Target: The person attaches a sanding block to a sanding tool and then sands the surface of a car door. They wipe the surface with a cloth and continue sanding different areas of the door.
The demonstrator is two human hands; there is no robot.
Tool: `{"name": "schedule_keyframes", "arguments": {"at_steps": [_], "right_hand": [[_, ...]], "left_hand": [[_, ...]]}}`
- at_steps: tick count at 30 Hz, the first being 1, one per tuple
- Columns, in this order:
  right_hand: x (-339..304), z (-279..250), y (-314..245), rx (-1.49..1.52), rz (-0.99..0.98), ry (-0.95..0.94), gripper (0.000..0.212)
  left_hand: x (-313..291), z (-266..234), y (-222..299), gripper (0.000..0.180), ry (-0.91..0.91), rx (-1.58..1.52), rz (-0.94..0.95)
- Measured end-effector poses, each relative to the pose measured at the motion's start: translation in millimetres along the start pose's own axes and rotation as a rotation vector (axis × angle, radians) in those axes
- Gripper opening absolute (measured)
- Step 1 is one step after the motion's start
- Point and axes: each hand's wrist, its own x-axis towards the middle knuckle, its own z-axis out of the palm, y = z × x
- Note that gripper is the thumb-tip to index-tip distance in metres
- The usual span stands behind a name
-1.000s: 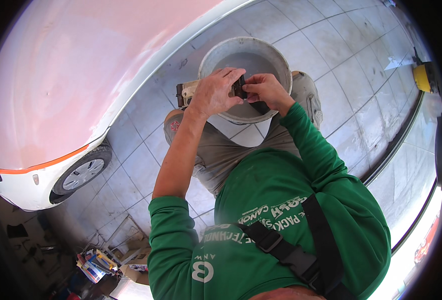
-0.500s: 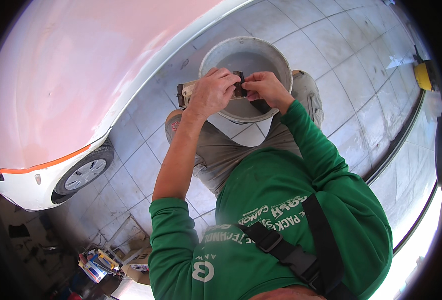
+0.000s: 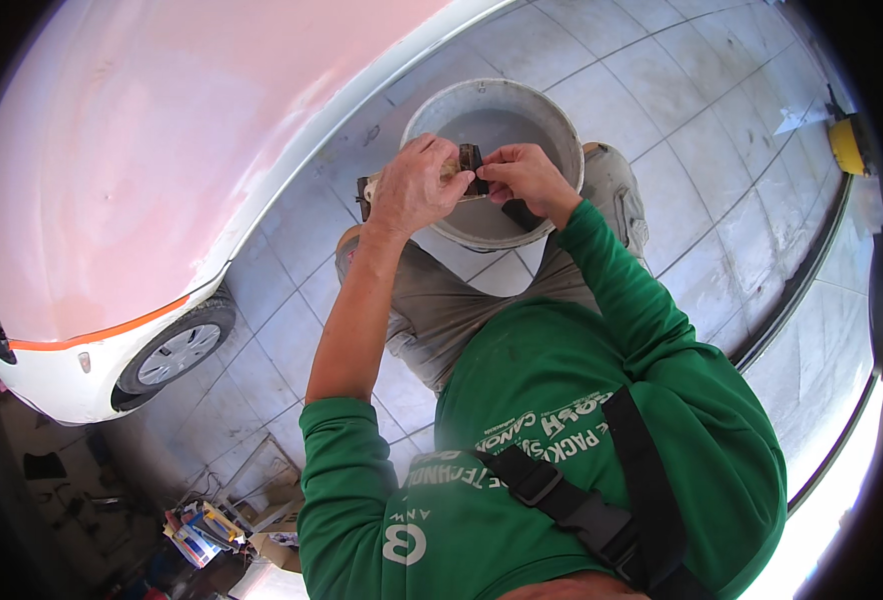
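Observation:
Over the bucket, my left hand [image 3: 417, 185] is wrapped around a long, pale sanding block [image 3: 471, 157] with dark clamps at its ends. Its far-left end sticks out past my wrist, while my palm covers the middle. The fingertips of my right hand [image 3: 530, 178] are pinched at the block's right end, by the black clamp piece. Just below that hand a dark, flat piece [image 3: 518, 214] shows inside the bucket; whether it joins the block I cannot tell. The round, pale bucket [image 3: 482, 86] holds cloudy grey liquid and stands between my knees.
A car body with pinkish, patchy paint [image 3: 152, 150] fills the upper left, its front wheel [image 3: 177, 352] below. Pale floor tiles [image 3: 682, 150] surround me. Boxes and odds and ends [image 3: 217, 530] lie at lower left. A yellow object [image 3: 846, 148] stands far right.
My left fingers have shifted, and the thumb now reaches to the clamp at the block's right end. The right hand stays pinched there, slightly lower. The view has moved a little.

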Motion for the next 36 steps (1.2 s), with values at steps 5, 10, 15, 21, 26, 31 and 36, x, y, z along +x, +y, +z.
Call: {"name": "schedule_keyframes", "arguments": {"at_steps": [5, 10, 15, 21, 26, 31, 36], "right_hand": [[4, 1, 3, 0.011, -0.004, -0.021, 0.022], [3, 3, 3, 0.012, -0.009, -0.018, 0.023], [2, 5, -1, -0.023, -0.032, 0.002, 0.022], [2, 4, 3, -0.004, -0.027, -0.004, 0.023], [1, 6, -1, -0.033, -0.055, -0.001, 0.023], [4, 5, 1, -0.004, -0.061, -0.004, 0.022], [3, 7, -1, -0.012, -0.059, 0.013, 0.021]], "left_hand": [[-1, -1, -5, 0.027, -0.027, -0.002, 0.012], [-5, 3, -13, 0.016, 0.037, -0.096, 0.074], [-4, 7, -13, 0.014, 0.052, -0.038, 0.144], [-2, 5, -14, 0.013, 0.09, -0.148, 0.009], [-2, 7, -4, 0.029, 0.016, 0.009, -0.073], [-5, 10, -7, 0.027, 0.061, -0.026, -0.048], [-7, 11, -6, 0.026, 0.083, -0.038, -0.051]]}}
